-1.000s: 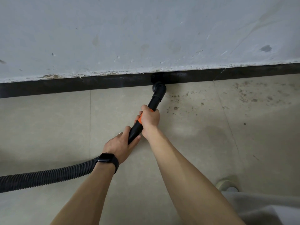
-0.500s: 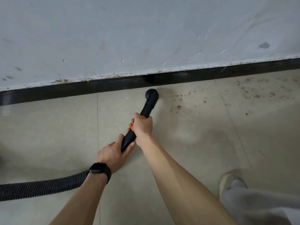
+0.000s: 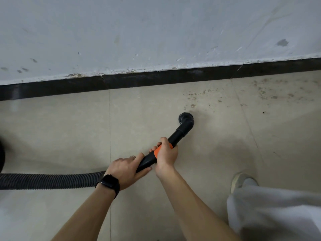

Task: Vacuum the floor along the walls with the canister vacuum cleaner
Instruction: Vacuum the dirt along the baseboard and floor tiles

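A black vacuum wand (image 3: 175, 137) with an orange collar ends in a round brush nozzle (image 3: 186, 119) that sits on the beige floor tile, well back from the black baseboard (image 3: 139, 79). My right hand (image 3: 165, 153) grips the wand at the orange collar. My left hand (image 3: 126, 168), with a black watch on the wrist, holds the wand's lower end where the ribbed black hose (image 3: 48, 180) joins. The hose runs off to the left edge. Brown dirt specks (image 3: 196, 98) lie on the tile just beyond the nozzle, towards the wall.
A scuffed white wall (image 3: 156, 32) rises above the baseboard. More dirt (image 3: 274, 91) is scattered on the floor at the right near the wall. My shoe (image 3: 241, 181) and light trouser leg (image 3: 278, 214) are at the lower right. A dark rounded shape (image 3: 1, 157) shows at the left edge.
The nozzle has been pulled away from the baseboard and moved to the right over the tile. Both hands moved back and right with the wand, keeping their hold.
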A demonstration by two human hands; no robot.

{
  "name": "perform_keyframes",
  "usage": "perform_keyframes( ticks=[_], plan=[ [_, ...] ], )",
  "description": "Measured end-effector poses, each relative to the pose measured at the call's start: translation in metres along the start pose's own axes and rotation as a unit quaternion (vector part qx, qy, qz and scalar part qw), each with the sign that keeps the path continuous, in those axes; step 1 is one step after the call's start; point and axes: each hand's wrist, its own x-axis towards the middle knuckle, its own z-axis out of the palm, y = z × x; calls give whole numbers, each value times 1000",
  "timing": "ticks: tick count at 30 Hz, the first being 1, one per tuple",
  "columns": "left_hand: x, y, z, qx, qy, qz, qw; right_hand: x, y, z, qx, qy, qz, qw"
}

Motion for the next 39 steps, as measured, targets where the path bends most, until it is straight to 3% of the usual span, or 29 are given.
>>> perform_keyframes(
  ticks=[14,18,24,39],
  plan=[
    [10,52,22,-18,84,-8,996,21,-21,-22,-46,24,-37,998],
    [14,47,19,-11,116,26,993,23,-19,-18,-57,29,-46,997],
    [31,33,17,-20,126,10,992,32,-28,1,-68,20,-49,996],
    [87,28,6,-71,34,-52,996,62,-67,38,-99,-25,-43,994]
  ],
)
